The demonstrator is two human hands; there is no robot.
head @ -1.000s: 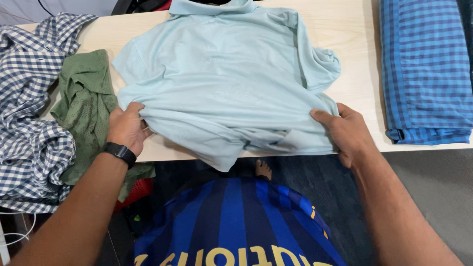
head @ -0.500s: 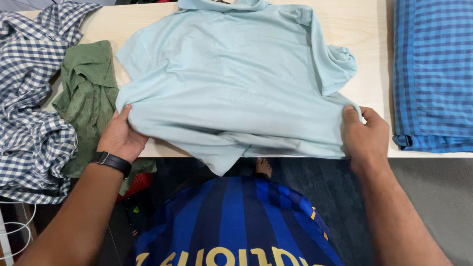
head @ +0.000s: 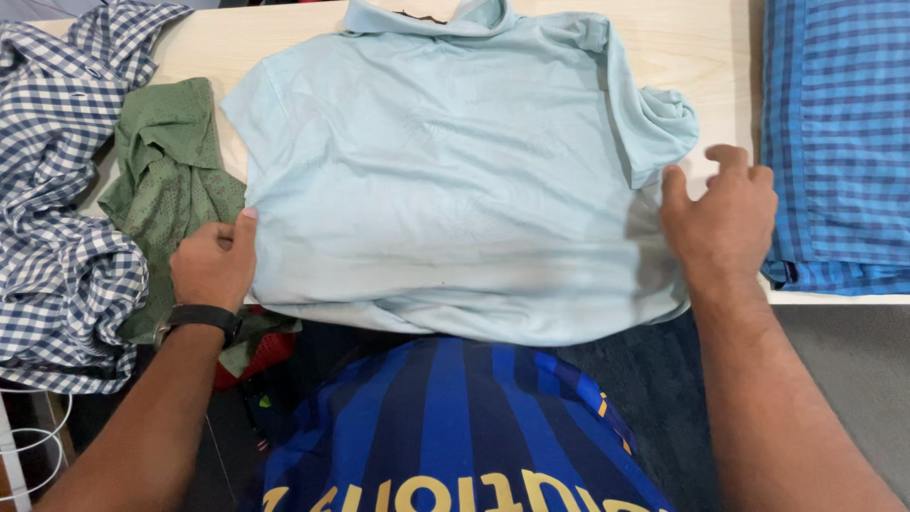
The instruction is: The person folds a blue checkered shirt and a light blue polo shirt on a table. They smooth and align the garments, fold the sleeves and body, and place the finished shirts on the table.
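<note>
A pale blue collared shirt (head: pixel 445 180) lies flat on the light wooden table (head: pixel 682 47), collar away from me, its lower hem hanging over the near edge. My left hand (head: pixel 210 261), with a black wristband, grips the shirt's left side edge between thumb and curled fingers. My right hand (head: pixel 720 213) presses on the shirt's right side just below the short sleeve, fingers spread over the table.
A crumpled green garment (head: pixel 166 180) sits left of the shirt, partly under my left hand. A blue-and-white checked shirt (head: pixel 57 190) is heaped at far left. A folded blue checked cloth (head: pixel 839 142) lies at right. Dark floor lies below the table edge.
The bunched lower part of the shirt has been pulled out smooth and flat. Both hands moved up along the shirt's sides; my right hand let go of the hem and opened.
</note>
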